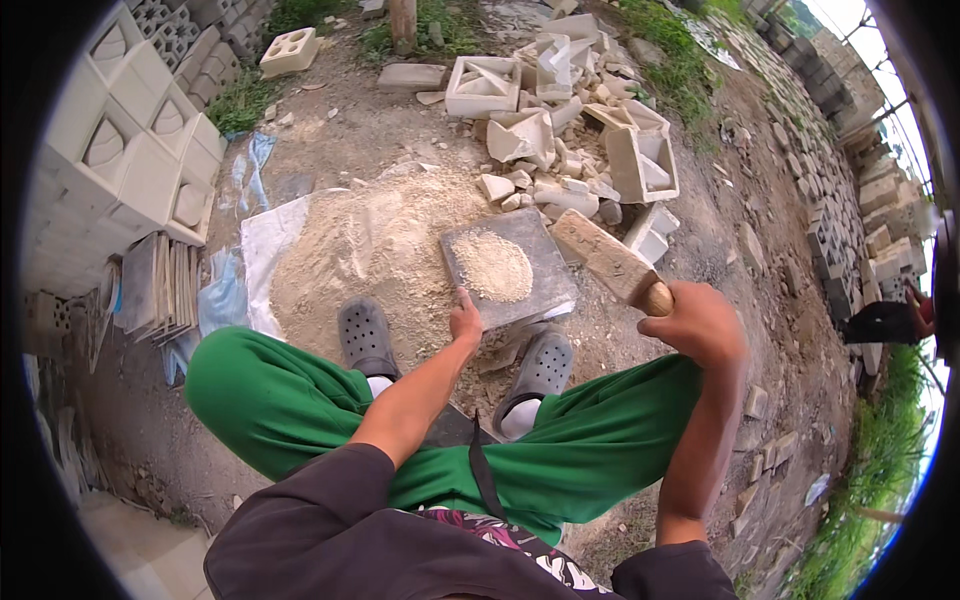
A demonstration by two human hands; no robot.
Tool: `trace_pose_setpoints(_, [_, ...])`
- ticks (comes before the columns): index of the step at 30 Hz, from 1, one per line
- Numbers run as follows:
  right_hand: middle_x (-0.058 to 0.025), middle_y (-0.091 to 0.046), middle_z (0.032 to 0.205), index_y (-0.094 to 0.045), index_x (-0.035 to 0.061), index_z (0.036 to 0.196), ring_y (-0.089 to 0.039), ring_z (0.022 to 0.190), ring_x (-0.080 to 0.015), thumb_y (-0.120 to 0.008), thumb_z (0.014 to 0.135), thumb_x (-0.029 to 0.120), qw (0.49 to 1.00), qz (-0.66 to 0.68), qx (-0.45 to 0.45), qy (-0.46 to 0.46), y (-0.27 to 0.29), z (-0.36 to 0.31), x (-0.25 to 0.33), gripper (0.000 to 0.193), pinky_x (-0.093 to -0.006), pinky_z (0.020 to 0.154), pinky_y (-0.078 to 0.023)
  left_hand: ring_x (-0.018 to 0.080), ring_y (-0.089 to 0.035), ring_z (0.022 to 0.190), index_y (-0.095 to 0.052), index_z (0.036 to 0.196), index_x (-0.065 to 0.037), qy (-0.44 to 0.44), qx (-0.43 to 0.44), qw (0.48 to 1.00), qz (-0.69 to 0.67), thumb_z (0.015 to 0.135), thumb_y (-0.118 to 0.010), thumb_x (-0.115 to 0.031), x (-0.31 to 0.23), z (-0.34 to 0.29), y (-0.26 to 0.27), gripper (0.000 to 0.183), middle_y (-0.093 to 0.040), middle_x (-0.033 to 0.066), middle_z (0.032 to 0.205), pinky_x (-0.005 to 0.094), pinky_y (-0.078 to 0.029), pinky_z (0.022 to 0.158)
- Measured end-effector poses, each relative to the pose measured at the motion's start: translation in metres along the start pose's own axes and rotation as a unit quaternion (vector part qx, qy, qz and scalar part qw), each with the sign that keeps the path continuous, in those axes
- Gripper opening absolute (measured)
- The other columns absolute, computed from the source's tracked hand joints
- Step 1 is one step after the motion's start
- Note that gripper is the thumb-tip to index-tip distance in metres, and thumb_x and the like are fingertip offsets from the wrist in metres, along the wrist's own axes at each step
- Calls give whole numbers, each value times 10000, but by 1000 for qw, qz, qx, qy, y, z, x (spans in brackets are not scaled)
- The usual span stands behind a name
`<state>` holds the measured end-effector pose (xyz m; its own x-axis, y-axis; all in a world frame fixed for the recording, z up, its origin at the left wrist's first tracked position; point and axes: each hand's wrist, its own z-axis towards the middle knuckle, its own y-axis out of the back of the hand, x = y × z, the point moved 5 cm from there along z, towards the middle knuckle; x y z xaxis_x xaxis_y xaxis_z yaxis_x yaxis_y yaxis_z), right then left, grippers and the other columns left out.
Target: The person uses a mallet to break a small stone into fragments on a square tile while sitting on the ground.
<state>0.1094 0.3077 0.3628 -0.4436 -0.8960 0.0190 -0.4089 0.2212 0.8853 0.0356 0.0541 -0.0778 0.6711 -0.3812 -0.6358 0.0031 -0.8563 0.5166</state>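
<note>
My left hand [465,318] grips the near left edge of a flat grey slab [545,262], its fingers partly hidden there. On the slab lies a round patch of pale crushed grit [492,266]. To the right, my right hand [702,322] is closed round the rounded end of a wooden mallet [603,255], a thick block-shaped tool dusted with beige powder. Its long body points up and left over the slab's right side, apart from the grit. Something pale, mostly hidden, lies under the slab's near edge. My feet in grey clogs [366,335] flank the slab.
A mound of pale grit [370,235] spreads over a white sheet [270,250] on the left. Broken molded blocks [645,165] are heaped beyond the slab. Stacked pale blocks [140,130] and leaning boards [160,290] stand at left. A person's arm [920,312] shows far right.
</note>
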Motion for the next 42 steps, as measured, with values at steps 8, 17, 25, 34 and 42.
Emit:
trace_pose_setpoints(8, [-215, -718, 889, -737, -8, 897, -707, 845, -365, -783, 679, 391, 998, 36, 40, 7, 2, 21, -2, 457, -442, 770, -548, 358, -636, 732, -669, 923, 63, -118, -10, 970, -212, 999, -487, -600, -10, -20, -6, 691, -649, 227, 749, 470, -469, 705])
trace_pose_setpoints(17, [-229, -716, 886, -729, -19, 932, -708, 855, -383, -796, 676, 420, 999, 14, 16, 31, -1, 18, 9, 513, -452, 790, -552, 229, -559, 664, -616, 784, 38, -42, 12, 959, -281, 1023, -504, -526, -27, -32, 43, 622, -633, 122, 713, 433, -439, 638])
trace_pose_setpoints(25, [-202, -699, 795, -717, -22, 901, -701, 734, -344, -838, 671, 411, 997, -20, 16, 74, 1, 12, 29, 505, -430, 703, -544, 218, -616, 858, -510, 1291, 66, -44, -22, 916, -398, 1062, -479, -369, -87, -27, 137, 493, -622, 172, 1076, 364, -520, 693])
trace_pose_setpoints(34, [-238, -717, 896, -728, -4, 945, -701, 867, -400, -803, 670, 438, 996, -36, 7, 85, 2, 4, 37, 526, -464, 805, -554, 330, -660, 1011, -441, 1331, -18, 160, 46, 785, -596, 1064, -460, -238, -71, 0, 157, 347, -558, 175, 1246, 429, -646, 686])
trace_pose_setpoints(42, [-232, -717, 856, -730, -2, 937, -703, 836, -401, -814, 659, 442, 996, 4, -2, 90, -7, 2, 37, 530, -468, 785, -550, 328, -672, 1013, -433, 1340, -13, 146, 53, 751, -641, 1049, -497, -201, -85, 0, 154, 353, -564, 177, 1268, 399, -664, 701])
